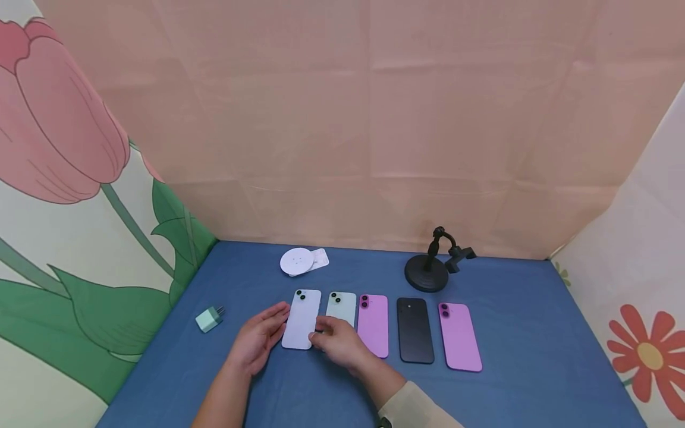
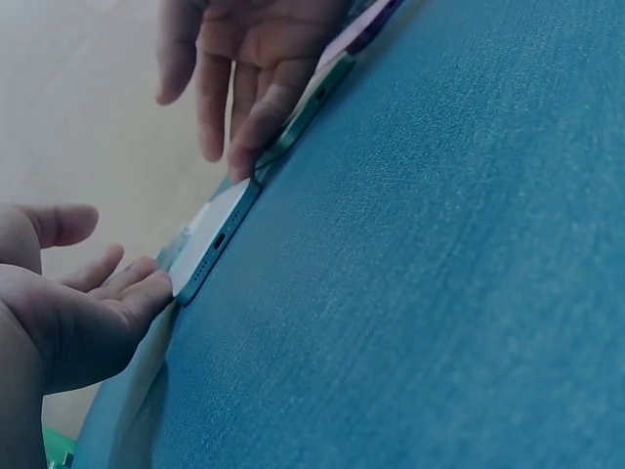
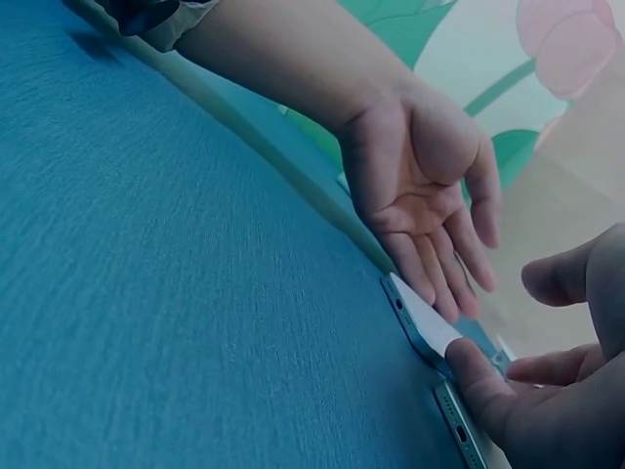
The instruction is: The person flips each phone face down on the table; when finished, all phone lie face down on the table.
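Note:
A pale lavender smartphone [image 1: 301, 318] lies back up on the blue cloth, at the left end of a row of phones. My left hand [image 1: 258, 337] is beside its left edge, fingers extended, with fingertips right at that edge in the left wrist view. From the other side, my right hand [image 1: 341, 343] reaches over, its fingertips at the phone's right edge. The right hand partly covers a pale green phone [image 1: 341, 304]. Just right of that lies a pink phone [image 1: 373, 327]. The lavender phone's charging port shows in the left wrist view [image 2: 219, 240].
A black phone [image 1: 415, 330] and a second pink phone [image 1: 461, 337] continue the row rightward. Behind them stands a black phone stand [image 1: 426, 273]. A white disc [image 1: 297, 261] overlaps a white card-like piece [image 1: 320, 258] at the back. A pale green plug adapter [image 1: 209, 320] lies at left.

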`<state>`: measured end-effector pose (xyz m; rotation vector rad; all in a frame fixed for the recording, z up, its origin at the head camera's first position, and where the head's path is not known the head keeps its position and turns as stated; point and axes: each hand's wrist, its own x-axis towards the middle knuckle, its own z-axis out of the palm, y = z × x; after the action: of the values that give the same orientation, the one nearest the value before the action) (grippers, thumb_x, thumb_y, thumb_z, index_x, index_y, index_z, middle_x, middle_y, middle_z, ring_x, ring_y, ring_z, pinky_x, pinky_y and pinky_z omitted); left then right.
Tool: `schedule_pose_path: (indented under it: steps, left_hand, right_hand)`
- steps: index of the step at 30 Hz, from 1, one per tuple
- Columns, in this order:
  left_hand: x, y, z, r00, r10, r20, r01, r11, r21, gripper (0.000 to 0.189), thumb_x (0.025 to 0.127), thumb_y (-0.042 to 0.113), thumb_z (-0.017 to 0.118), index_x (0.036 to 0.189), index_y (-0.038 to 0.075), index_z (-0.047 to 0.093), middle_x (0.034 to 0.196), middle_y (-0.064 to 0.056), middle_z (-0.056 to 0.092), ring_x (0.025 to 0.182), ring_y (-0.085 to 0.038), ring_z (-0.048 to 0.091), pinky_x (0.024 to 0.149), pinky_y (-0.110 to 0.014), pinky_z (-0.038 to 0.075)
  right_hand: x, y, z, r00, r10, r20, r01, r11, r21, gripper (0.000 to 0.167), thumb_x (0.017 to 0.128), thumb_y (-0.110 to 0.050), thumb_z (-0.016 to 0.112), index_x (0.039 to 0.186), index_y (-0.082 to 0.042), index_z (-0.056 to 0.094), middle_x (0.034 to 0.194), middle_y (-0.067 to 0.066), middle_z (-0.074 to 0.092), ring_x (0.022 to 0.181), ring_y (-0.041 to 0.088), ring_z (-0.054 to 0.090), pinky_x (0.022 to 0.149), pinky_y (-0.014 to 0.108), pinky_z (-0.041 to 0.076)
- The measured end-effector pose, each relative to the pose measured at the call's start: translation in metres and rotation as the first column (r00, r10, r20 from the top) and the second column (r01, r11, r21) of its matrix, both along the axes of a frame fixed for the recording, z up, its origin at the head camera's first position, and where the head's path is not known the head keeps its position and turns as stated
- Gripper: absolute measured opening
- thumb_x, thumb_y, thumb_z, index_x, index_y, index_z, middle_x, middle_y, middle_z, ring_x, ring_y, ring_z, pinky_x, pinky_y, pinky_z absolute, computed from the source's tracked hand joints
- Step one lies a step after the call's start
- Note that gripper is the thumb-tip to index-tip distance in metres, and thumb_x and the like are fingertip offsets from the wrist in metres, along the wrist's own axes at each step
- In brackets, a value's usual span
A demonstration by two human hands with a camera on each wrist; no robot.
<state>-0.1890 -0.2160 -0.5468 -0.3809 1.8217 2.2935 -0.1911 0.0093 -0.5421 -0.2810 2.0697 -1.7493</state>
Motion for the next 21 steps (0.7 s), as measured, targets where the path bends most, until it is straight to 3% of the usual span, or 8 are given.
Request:
schedule_pose_path:
  steps: [8, 14, 21]
  left_hand:
    - [-0.003, 0.002, 0.001, 1.0, 0.003, 0.008, -0.003, 0.999, -0.035, 0.053, 0.106, 0.012, 0.056, 0.156, 0.002, 0.042, 0.161, -0.013, 0.043, 0.148, -0.024, 0.041, 0.12, -0.044, 0.035]
    - [-0.005, 0.005, 0.003, 0.999, -0.022, -0.029, 0.019, 0.996, -0.088, 0.055, 0.106, 0.012, 0.056, 0.157, 0.002, 0.04, 0.163, -0.016, 0.04, 0.15, -0.026, 0.037, 0.122, -0.045, 0.03]
    - [-0.009, 0.016, 0.008, 0.993, -0.052, -0.108, 0.022, 0.965, -0.261, 0.058, 0.101, 0.01, 0.063, 0.155, 0.002, 0.044, 0.163, -0.018, 0.039, 0.154, -0.033, 0.029, 0.124, -0.055, 0.023]
  right_hand:
    - [-0.001, 0.008, 0.002, 1.0, 0.015, 0.002, -0.015, 0.999, -0.04, 0.056, 0.098, -0.019, 0.069, 0.146, 0.004, 0.052, 0.137, 0.018, 0.063, 0.105, 0.025, 0.07, 0.096, 0.048, 0.057]
    - [-0.003, 0.02, 0.0, 1.0, 0.018, -0.018, -0.019, 0.998, -0.056, 0.058, 0.099, -0.021, 0.069, 0.15, 0.0, 0.05, 0.138, 0.016, 0.063, 0.111, 0.026, 0.069, 0.098, 0.048, 0.055]
    - [-0.004, 0.043, 0.004, 0.999, 0.03, -0.037, -0.031, 0.999, -0.041, 0.059, 0.1, -0.025, 0.067, 0.152, -0.003, 0.049, 0.141, 0.015, 0.061, 0.12, 0.027, 0.065, 0.101, 0.046, 0.054]
